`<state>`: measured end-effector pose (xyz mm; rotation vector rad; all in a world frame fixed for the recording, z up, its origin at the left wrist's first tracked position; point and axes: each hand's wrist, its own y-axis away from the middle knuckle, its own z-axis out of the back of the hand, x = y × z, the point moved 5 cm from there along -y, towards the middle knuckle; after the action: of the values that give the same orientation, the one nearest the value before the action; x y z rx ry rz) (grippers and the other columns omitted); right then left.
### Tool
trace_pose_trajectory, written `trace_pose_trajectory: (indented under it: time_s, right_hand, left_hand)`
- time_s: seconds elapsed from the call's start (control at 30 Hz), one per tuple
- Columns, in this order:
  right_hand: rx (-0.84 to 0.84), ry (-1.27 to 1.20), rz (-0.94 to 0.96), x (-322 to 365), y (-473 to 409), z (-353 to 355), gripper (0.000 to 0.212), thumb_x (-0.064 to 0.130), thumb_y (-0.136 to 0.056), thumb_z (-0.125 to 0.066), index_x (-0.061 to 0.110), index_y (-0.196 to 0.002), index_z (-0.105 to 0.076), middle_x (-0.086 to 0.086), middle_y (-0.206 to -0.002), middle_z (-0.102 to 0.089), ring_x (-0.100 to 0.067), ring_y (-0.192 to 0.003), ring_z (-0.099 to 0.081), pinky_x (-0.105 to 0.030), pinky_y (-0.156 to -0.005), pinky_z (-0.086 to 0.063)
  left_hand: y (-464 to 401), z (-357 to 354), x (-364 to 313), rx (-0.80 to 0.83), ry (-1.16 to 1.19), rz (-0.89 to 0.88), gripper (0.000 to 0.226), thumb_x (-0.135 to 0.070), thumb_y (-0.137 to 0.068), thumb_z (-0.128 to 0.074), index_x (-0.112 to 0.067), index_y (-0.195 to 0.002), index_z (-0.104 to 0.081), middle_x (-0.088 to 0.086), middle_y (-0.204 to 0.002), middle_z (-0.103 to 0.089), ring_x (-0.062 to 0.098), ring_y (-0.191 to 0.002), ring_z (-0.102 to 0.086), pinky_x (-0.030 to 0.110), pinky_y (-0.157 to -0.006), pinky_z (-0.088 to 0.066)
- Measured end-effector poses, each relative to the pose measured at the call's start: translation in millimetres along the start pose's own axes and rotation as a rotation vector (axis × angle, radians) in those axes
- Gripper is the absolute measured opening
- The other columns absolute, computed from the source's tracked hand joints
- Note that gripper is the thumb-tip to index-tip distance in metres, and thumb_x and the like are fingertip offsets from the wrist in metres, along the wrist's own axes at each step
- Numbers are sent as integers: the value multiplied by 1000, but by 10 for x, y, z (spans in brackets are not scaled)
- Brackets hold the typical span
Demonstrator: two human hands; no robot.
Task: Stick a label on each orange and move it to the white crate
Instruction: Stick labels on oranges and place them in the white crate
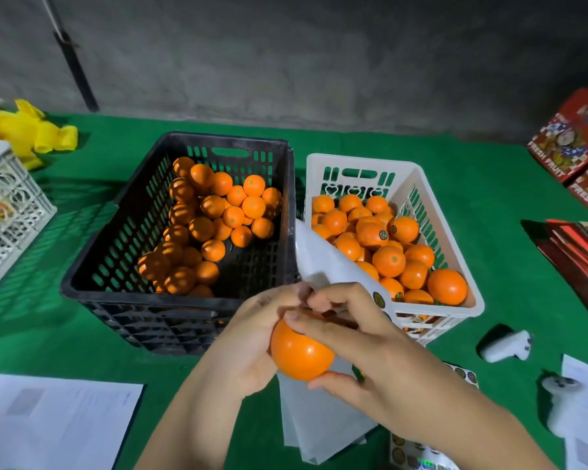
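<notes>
Both hands grip one orange (301, 352) just in front of the white crate (474, 293): left hand (252, 347) cups it, w/ a sticker sheet (323, 262) pinched too. Right hand (357, 344) curls over the top, thumb underneath. Black crate (82, 279) sits left of the white one.

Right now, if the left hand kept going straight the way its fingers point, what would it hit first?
Probably the white label backing sheet that curls up past the left hand, which cradles the glossy orange. Beyond it lies the white slotted plastic crate; depth is unclear.

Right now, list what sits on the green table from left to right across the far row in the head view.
Yellow bag → small white basket → black crate → white crate → red fruit boxes.
</notes>
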<state>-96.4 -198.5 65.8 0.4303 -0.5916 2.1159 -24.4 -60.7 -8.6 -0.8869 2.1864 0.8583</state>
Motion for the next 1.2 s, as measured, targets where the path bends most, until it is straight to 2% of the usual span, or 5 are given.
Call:
trace_pose_trajectory:
  time_s: [0.4, 0.6, 0.73, 0.87, 1.2]
  right_hand:
    - [-335, 115, -500, -1691, -674, 415, 80, 21, -96, -75, 29, -163, -32, -4, -159, -33, -26, -130, -53, -48, -108, -51]
    - [-361, -707, -963, -1874, -324, -306, 87, 108, -59, -46, 44, -112, -73, 10, -124, -74, -14, -115, -67, -40, -101, -47]
    - [-212, -896, -728, -1820, -324, -518, 62, 75, -84, -71, 29, -125, -74, -9, -126, -74, -26, -113, -73, -27, -82, -51]
    - [-421, -1072, -625, -1970, -407, -506, 44, 34, -92, -78, 25, -134, -70, -13, -131, -72, -37, -118, -71, -58, -100, -56]
    - [-546, -798, -605, -1942, -447, -534, 39, 31, -101, -68, 29, -140, -66, 8, -128, -75, -15, -116, -73, -35, -93, -62]
  left_hand:
    - [-167, 351, -228, -189, -334, -226, 29, -29, -96, -60, -29, -120, -77, 12, -120, -78, 36, -112, -74, 61, -99, -57]
    - [-311, 355, -481, -158, -556, -455, 41, -22, -104, -57, -33, -143, -62, -6, -132, -74, 17, -122, -71, 36, -98, -60]
    - [-518, 373, -693, -175, -712, -533, 39, -17, -108, -55, -43, -133, -67, -16, -126, -74, 5, -118, -70, 21, -91, -57]
    - [-840, 512, -777, -166, -996, -488, 28, -31, -104, -52, -46, -120, -70, -18, -119, -74, 4, -113, -68, 33, -97, -56]
    - [-2148, 1373, -911, -315, -1875, -92, 58, -18, -106, -50, -24, -162, -34, 11, -164, -34, 42, -145, -38, 49, -116, -39]
